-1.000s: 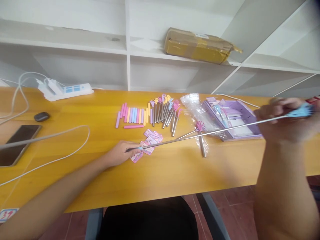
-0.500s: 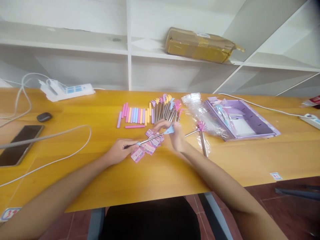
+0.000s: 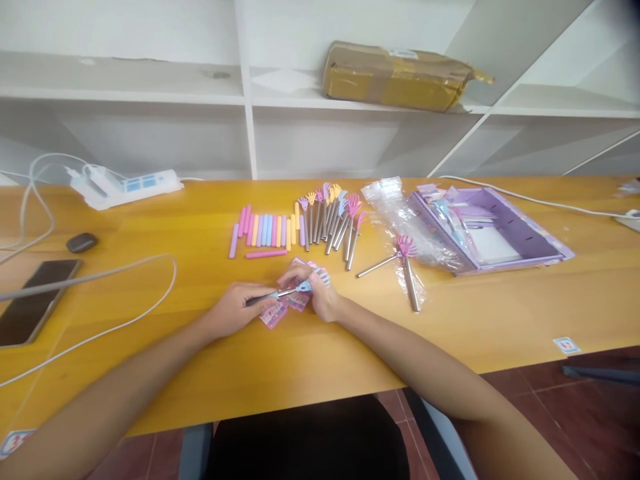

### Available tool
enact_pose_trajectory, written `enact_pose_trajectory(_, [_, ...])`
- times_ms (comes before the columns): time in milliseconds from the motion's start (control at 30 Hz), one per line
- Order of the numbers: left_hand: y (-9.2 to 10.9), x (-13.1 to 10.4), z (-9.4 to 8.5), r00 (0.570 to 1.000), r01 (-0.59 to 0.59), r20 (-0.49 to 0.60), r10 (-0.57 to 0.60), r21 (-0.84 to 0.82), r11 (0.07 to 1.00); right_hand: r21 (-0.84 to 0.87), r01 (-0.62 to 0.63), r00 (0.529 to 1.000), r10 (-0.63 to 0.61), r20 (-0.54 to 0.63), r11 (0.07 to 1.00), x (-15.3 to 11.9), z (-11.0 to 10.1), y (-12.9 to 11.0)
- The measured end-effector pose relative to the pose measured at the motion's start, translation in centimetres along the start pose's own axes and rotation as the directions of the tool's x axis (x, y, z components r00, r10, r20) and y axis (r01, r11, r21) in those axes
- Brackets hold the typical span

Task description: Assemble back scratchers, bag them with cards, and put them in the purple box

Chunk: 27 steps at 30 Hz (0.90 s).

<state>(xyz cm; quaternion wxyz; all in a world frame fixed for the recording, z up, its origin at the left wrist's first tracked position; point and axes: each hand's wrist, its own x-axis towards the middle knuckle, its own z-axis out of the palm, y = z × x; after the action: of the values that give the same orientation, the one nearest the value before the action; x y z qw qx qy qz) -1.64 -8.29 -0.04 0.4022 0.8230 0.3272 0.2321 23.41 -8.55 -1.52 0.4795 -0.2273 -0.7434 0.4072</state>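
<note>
The left hand [image 3: 239, 309] pinches a blue scratcher's [image 3: 287, 292] handle end, the right hand [image 3: 323, 299] its claw end, above cards [image 3: 273, 315] back from the worktop's [image 3: 300, 373] front edge. Likely light and stiff, the smooth metal slippery; handle and neck seem the surest holds.

Tbl [image 3: 490, 320] free btwn R forearm [image 3: 400, 350] & purple box [image 3: 523, 225]; loose scratchers [image 3: 407, 246] block L side

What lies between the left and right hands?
The blue scratcher spans from the left hand to the right hand, with partly hidden pink cards beneath it on the table; the head view shows this.
</note>
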Motion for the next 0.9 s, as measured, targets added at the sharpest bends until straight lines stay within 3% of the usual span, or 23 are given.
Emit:
enact_pose_trajectory(167, [0.27, 0.04, -0.11, 0.999, 0.025, 0.04, -0.026, 0.024, 0.999, -0.115, 0.049, 0.999, -0.049, 0.002, 0.992, 0.48, -0.4, -0.13])
enact_pose_trajectory(433, [0.35, -0.05, -0.08, 0.996, 0.035, 0.082, -0.04, 0.053, 0.998, -0.192, 0.064, 0.993, -0.044, 0.106, 0.979, 0.47, -0.59, -0.68])
enact_pose_trajectory(900, [0.61, 0.03, -0.09, 0.996, 0.04, 0.074, -0.044, 0.055, 0.998, -0.125, 0.044, 0.988, -0.024, 0.153, 0.991, 0.17, -0.58, -0.18])
